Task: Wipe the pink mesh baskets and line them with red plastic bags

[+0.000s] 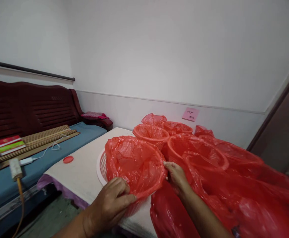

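A white plastic basket (102,172) with mesh sides stands tilted near the table's front edge. A thin red plastic bag (137,162) lines it and is folded over most of its rim; the left part of the rim shows bare. My left hand (109,203) is closed on the bag and rim at the near side. At the right side of the rim, my right hand (176,175) pinches the bag's edge between thumb and fingers. Just behind and to the right stand other baskets covered with red bags (196,150).
The pale table (85,178) has a small red lid (68,159) at its left. A wooden bench (30,102) with a blue cushion (90,129) holds a power strip (15,168) and booklets (7,145). A pink note (190,114) is on the wall.
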`<state>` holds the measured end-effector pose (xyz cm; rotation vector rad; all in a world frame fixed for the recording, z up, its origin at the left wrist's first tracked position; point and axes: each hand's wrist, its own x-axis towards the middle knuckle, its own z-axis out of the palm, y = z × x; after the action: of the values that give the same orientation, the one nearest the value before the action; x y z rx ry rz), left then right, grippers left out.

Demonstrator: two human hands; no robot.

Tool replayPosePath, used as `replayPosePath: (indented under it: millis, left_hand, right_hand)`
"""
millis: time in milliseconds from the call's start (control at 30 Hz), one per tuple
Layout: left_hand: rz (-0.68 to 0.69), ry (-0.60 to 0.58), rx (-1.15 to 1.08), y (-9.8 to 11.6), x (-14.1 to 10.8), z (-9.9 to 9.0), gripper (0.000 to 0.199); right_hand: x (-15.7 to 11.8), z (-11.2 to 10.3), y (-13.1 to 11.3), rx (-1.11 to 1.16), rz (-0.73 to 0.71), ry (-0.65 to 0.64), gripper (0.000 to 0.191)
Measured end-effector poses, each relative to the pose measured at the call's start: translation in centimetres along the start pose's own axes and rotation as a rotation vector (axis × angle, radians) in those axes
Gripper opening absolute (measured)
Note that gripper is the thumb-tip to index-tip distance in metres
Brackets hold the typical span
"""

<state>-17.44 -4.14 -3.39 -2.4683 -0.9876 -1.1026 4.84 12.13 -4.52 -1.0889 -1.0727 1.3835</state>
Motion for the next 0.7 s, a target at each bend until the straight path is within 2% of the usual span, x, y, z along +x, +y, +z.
replayPosePath:
  millis: [133, 233, 333, 467, 567, 700]
  left_hand:
    - [0.013, 0.009, 0.007, 0.1, -0.8, 0.0, 0.032]
    - [0.033, 0.025, 0.029, 0.0, -1.4, 0.3, 0.025]
    - [0.042, 0.026, 0.076, -0.4, -2.4, 0.8, 0.018]
    - [0.025, 0.053, 0.117, -0.9, -3.1, 1.2, 0.024]
    - [0.020, 0.092, 0.118, -0.8, -2.9, 1.2, 0.024]
    - [-0.004, 0.128, 0.112, -0.2, -2.2, 1.1, 0.023]
  right_hand:
    - [0.0, -0.3, 0.2, 0.100, 0.046, -0.068, 0.027]
    - [0.0, -0.4, 0.7, 0.124, 0.084, -0.100, 0.022]
    - [0.0, -0.5, 1.6, 0.099, 0.111, -0.117, 0.018]
    - [0.3, -0.9, 2.9, -0.016, 0.115, -0.122, 0.015]
    - [0.4, -1.5, 3.1, -0.148, 0.030, -0.051, 0.016]
    - [-1.7, -1.8, 1.3, -0.319, -0.258, 0.124, 0.027]
